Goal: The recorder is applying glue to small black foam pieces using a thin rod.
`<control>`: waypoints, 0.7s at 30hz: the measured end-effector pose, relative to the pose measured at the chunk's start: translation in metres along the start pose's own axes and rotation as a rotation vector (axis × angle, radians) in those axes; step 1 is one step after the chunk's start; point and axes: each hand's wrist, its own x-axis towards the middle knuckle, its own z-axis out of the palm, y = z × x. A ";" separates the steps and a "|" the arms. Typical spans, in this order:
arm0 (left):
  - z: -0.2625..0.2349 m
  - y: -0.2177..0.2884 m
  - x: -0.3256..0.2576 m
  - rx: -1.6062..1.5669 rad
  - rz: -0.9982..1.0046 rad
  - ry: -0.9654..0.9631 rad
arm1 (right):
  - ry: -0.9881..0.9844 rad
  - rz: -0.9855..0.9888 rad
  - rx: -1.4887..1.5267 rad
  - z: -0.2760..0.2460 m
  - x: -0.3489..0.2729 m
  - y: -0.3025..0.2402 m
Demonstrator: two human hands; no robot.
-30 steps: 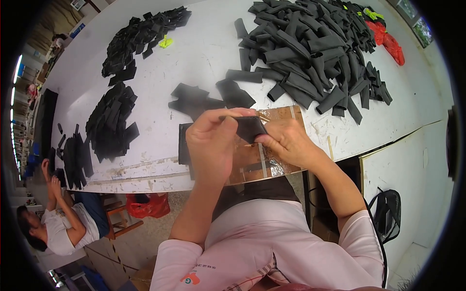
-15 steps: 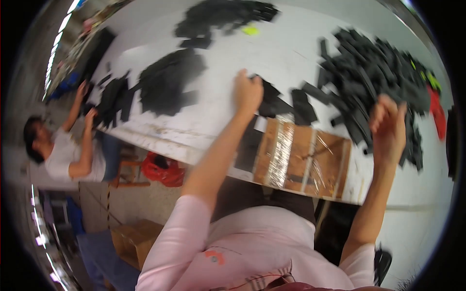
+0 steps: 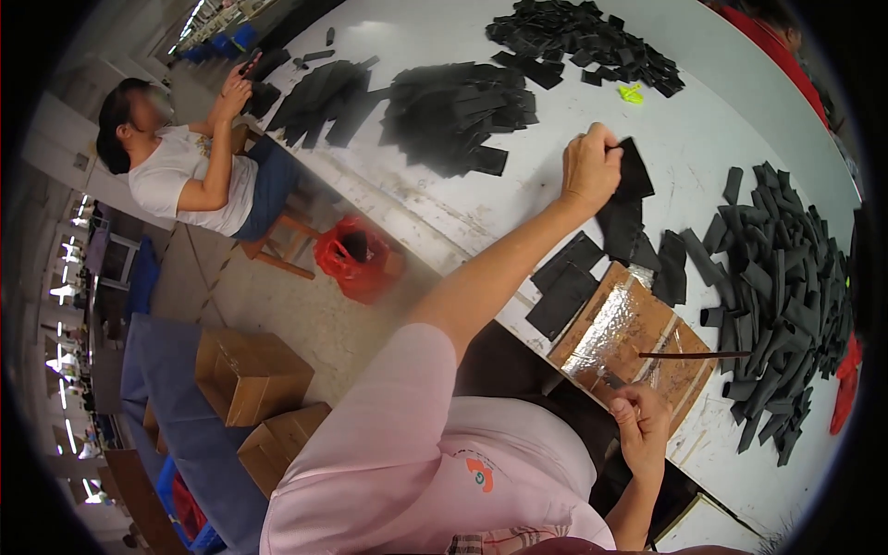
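Observation:
My left hand (image 3: 590, 168) is closed over the worktable, its fingertips pinching the edge of a black fabric piece (image 3: 635, 174). More flat black pieces (image 3: 566, 285) lie just below it, beside a wooden board (image 3: 606, 319) banded with shiny clear tape. At the near edge of that board is my right hand (image 3: 645, 427), its thumb and fingers curled together; what they hold, if anything, I cannot make out. A thin brown stick (image 3: 696, 355) extends across the board, above the right hand.
Rolled black tubes (image 3: 786, 305) are heaped at the right. Flat black pieces (image 3: 453, 116) form piles along the white table (image 3: 370, 190), with a yellow-green scrap (image 3: 631, 93) at the back. A seated person (image 3: 190, 171), a red bag (image 3: 356, 259) and cardboard boxes (image 3: 250, 375) are at the left.
The view has turned. My right hand has come from beside the tube heap to the board's near edge. My left hand now has a black fabric piece pinched at its edge.

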 end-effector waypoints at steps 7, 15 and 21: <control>-0.088 0.089 -0.078 -0.645 -0.229 -0.576 | 0.613 -0.483 -0.407 0.015 0.034 -0.051; -0.118 0.097 -0.146 -0.925 -0.646 -0.581 | 0.133 0.239 0.255 0.016 0.034 -0.036; -0.122 0.083 -0.120 -1.174 -0.918 -0.922 | 0.006 0.175 0.269 -0.007 0.031 -0.023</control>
